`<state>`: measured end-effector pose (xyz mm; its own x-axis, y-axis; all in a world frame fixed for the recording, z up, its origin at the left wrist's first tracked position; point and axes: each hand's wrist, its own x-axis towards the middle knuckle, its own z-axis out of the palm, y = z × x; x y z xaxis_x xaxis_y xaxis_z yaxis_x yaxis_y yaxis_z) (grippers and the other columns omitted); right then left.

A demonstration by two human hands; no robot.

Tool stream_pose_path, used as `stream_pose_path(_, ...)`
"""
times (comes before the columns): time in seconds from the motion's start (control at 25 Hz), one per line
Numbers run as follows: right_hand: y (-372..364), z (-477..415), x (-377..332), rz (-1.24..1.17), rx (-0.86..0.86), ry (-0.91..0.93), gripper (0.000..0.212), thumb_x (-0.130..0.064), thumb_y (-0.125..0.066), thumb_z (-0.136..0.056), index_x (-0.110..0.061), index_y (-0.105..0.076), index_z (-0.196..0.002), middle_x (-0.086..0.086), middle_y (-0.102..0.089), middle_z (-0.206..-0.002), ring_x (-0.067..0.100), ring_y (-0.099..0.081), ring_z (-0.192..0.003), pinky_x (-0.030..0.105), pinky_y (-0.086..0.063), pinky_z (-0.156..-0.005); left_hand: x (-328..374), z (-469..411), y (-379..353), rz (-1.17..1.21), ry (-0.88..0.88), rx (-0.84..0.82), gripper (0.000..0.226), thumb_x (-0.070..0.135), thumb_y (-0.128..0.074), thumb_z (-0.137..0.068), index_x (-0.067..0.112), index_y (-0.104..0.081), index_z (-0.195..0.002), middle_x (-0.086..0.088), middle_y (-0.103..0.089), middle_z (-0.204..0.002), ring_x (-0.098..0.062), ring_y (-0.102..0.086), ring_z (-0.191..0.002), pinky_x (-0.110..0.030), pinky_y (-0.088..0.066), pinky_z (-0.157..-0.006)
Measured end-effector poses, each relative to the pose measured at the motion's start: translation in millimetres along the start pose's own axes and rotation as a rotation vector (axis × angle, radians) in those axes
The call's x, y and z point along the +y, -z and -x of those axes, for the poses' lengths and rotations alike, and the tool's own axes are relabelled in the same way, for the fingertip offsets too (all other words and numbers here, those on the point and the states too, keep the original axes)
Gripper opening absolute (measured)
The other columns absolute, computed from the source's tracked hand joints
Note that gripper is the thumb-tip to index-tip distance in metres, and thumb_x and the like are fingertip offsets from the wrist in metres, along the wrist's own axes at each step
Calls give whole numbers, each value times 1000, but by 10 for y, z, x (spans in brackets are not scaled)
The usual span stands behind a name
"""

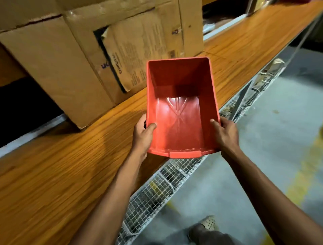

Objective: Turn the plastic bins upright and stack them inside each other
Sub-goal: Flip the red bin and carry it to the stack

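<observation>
An empty red plastic bin [180,125] is upright with its open side facing me, over the front edge of the wooden shelf [52,174]. My left hand [142,138] grips its left wall near the front, thumb inside the rim. My right hand [225,136] grips its right wall the same way. I cannot tell whether the bin's base touches the shelf. A sliver of another red object [300,1] shows at the top right edge.
Large cardboard boxes [70,52] stand on the shelf just behind and left of the bin. A wire mesh rack [157,190] runs below the shelf edge. Grey concrete floor [262,139] with yellow markings lies to the right, my foot [208,225] on it.
</observation>
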<state>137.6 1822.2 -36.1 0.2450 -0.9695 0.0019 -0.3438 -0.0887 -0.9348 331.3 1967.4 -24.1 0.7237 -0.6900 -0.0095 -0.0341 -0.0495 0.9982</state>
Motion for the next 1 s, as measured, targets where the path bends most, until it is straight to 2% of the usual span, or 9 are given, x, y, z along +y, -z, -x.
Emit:
stream_pose_path(0.16, 627, -493, 273, -68, 168, -109, 21, -37, -57, -84, -23, -64, -70, -3, -61, -64, 21, -57, -66, 40, -49, -65, 107, -372, -985, 27, 35, -117, 42, 0, -51, -89, 37, -70, -94, 7, -74, -95, -18, -68, -93, -41, -53, -89)
stream_pose_path(0.24, 911, -750, 404, -73, 222, -152, 23, -34, -59, -87, -20, -62, -69, -5, -57, -61, 22, -54, -66, 37, -44, -63, 166, -541, -1441, 38, 41, -179, 44, -3, -49, -91, 36, -68, -94, 8, -73, -95, -17, -68, -92, -41, -54, -90)
stream_pose_path(0.36, 1477, -1164, 623, -92, 342, -201, 21, -37, -60, -81, -20, -71, -84, 1, -68, -71, 27, -65, -74, 42, -53, -70, 225, -826, -2284, 23, 38, -275, 41, -4, -48, -91, 31, -67, -96, 3, -72, -95, -20, -67, -90, -43, -53, -89)
stream_pose_path(0.48, 2085, -1482, 850, -141, 452, -220, 37, -40, -60, -73, -21, -70, -103, -1, -74, -83, 25, -71, -84, 43, -57, -79, 297, -995, -3160, 22, -10, -411, 36, 2, -51, -84, 27, -71, -100, -7, -72, -99, -24, -65, -89, -47, -51, -88)
stream_pose_path(0.64, 2803, -1709, 1135, -182, 612, -284, 55, -52, -59, -61, -25, -65, -108, -1, -76, -92, 26, -71, -90, 49, -56, -85, 389, -1063, -4202, -6, -8, -564, 32, 11, -56, -82, 27, -71, -106, -11, -70, -117, -26, -64, -105, -53, -49, -99)
stream_pose_path(0.72, 3140, -1824, 1264, -210, 696, -332, 53, -50, -60, -61, -24, -65, -108, 0, -75, -90, 26, -71, -88, 51, -56, -84, 424, -1088, -4691, -6, 24, -638, 32, 10, -56, -86, 32, -71, -105, -4, -72, -113, -26, -66, -106, -45, -53, -92)
stream_pose_path(0.88, 3633, -2168, 1528, -265, 813, -373, 49, -45, -62, -62, -24, -66, -107, -2, -75, -89, 26, -71, -85, 50, -57, -84, 429, -1211, -5565, 26, 88, -801, 37, 3, -52, -91, 21, -64, -121, 1, -75, -97, -15, -72, -82, -30, -59, -67)
stream_pose_path(0.96, 3806, -2443, 1694, -272, 826, -365, 57, -48, -61, -58, -22, -68, -109, -1, -76, -95, 25, -71, -89, 50, -56, -86, 386, -1349, -5962, 45, 133, -873, 34, 2, -53, -91, 26, -63, -114, 8, -75, -89, -7, -72, -75, -29, -61, -66)
stream_pose_path(1.0, 3901, -2633, 1781, -273, 826, -369, 58, -48, -61, -57, -21, -69, -108, -1, -76, -95, 25, -71, -90, 52, -56, -86, 358, -1462, -6195, 65, 162, -904, 34, 3, -53, -90, 27, -62, -112, 7, -75, -91, -9, -72, -77, -29, -61, -67)
